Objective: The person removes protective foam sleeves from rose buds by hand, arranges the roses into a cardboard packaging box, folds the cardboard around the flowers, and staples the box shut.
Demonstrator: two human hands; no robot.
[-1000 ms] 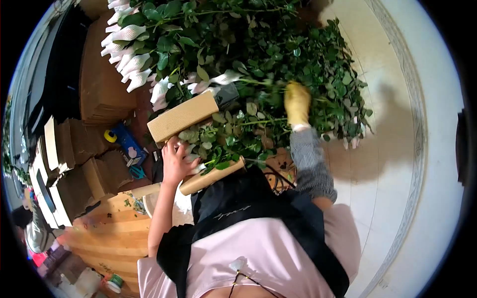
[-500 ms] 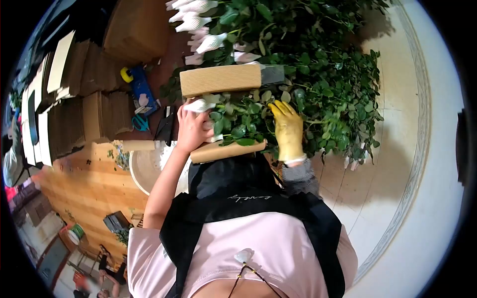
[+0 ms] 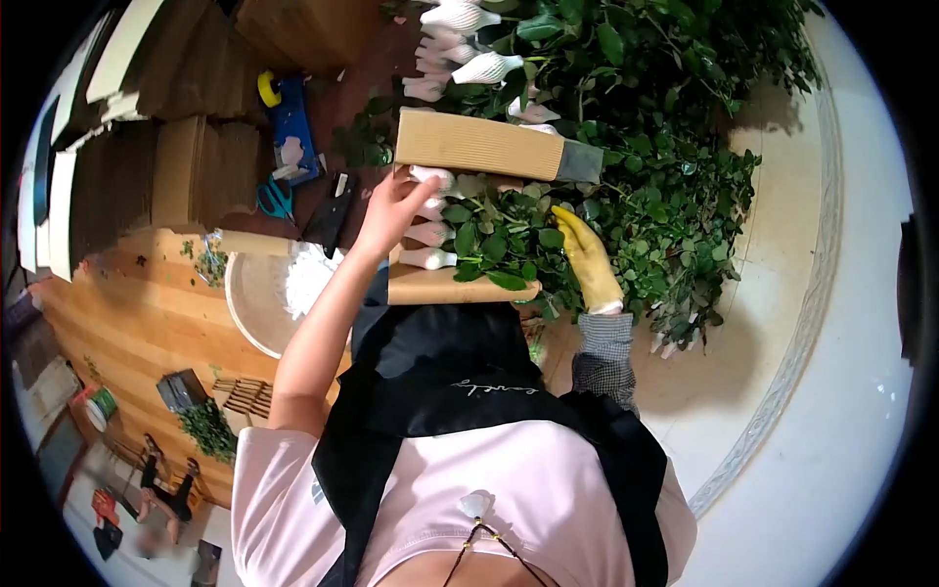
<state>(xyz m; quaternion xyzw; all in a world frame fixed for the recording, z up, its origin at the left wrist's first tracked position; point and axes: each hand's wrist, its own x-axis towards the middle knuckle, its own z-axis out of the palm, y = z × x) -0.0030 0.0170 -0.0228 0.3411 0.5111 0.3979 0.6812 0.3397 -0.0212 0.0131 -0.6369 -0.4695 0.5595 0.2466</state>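
Note:
Several roses, their pale pink heads in white net sleeves, lie side by side between two pieces of corrugated cardboard. My bare left hand (image 3: 394, 210) has its thumb and fingers closed around the uppermost netted rose (image 3: 430, 177). Below it, another netted rose (image 3: 427, 257) rests on the lower cardboard piece (image 3: 460, 287). The upper cardboard (image 3: 479, 144) stands just above my left fingers. My right hand (image 3: 590, 264), in a yellow glove, lies with stretched fingers against the green rose leaves (image 3: 504, 230); its thumb is hidden.
More netted roses (image 3: 486, 67) and dense foliage (image 3: 675, 186) fill the top and right. Cardboard stacks (image 3: 196, 176), teal scissors (image 3: 276, 200) and a blue tool (image 3: 290, 122) are at left. A round tub (image 3: 256, 323) holds white netting (image 3: 311, 279). A person (image 3: 161, 494) is far off.
My left hand has moved up to the uppermost rose, exposing the heads below it. My right hand has shifted slightly right and down, its fingers closer together. The camera view has also shifted.

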